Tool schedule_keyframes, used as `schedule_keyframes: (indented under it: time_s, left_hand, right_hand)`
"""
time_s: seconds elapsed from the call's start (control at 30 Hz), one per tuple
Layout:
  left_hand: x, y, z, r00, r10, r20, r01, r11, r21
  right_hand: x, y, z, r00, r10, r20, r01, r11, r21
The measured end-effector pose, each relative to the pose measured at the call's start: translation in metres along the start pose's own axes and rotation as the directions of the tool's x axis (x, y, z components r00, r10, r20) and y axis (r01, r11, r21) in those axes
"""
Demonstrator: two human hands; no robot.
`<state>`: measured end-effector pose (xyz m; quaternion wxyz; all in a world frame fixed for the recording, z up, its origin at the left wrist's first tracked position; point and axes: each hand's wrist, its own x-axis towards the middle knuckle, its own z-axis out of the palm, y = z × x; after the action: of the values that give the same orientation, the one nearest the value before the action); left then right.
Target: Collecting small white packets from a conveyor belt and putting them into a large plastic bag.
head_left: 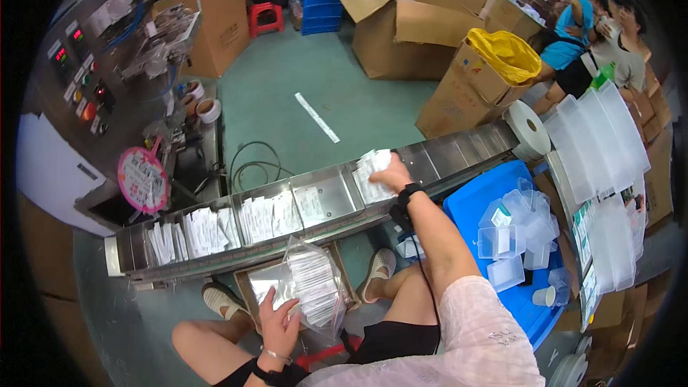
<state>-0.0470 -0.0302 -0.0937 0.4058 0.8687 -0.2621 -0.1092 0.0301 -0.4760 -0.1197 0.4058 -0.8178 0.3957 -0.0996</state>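
Note:
My right hand (pixel 393 173) reaches into a compartment of the metal conveyor (pixel 331 197), its fingers closed round a bunch of white sachets (pixel 370 172). Down by my knees, my left hand (pixel 279 324) is open, fingers apart, beside a clear plastic bag (pixel 290 265) packed with a row of white sachets (pixel 315 288). I cannot tell whether that hand touches the bag. The bag sits in a shallow cardboard box (pixel 252 288). More white sachets (pixel 269 218) stand or lean in several compartments to the left, while only a few lie flat in the one left of my right hand.
A blue tub (pixel 466 204) of clear plastic boxes (pixel 505 240) stands at my right, with stacked clear containers (pixel 598 147) beyond. Across the conveyor are a carton with a yellow liner (pixel 505 54), an open carton (pixel 401 36) and a machine panel (pixel 82 86). People sit far right.

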Motion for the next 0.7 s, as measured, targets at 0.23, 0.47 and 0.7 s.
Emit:
schedule_keyframes:
  time_s: [0.23, 0.47, 0.7]
  left_hand:
    - [0.003, -0.046, 0.039, 0.994, -0.059, 0.095, 0.07, 0.991, -0.117]
    - [0.015, -0.04, 0.042, 0.973, -0.203, 0.112, 0.231, 0.882, -0.41]
    - [-0.002, -0.067, 0.043, 0.918, -0.34, 0.204, 0.368, 0.54, -0.757]
  right_hand:
    - [-0.018, -0.005, -0.065, 0.971, -0.226, 0.074, 0.117, 0.727, 0.676]
    - [-0.145, -0.073, -0.061, 0.862, -0.302, 0.406, -0.14, 0.629, 0.764]
    - [-0.255, -0.116, 0.045, 0.479, -0.676, 0.559, 0.817, 0.577, -0.003]
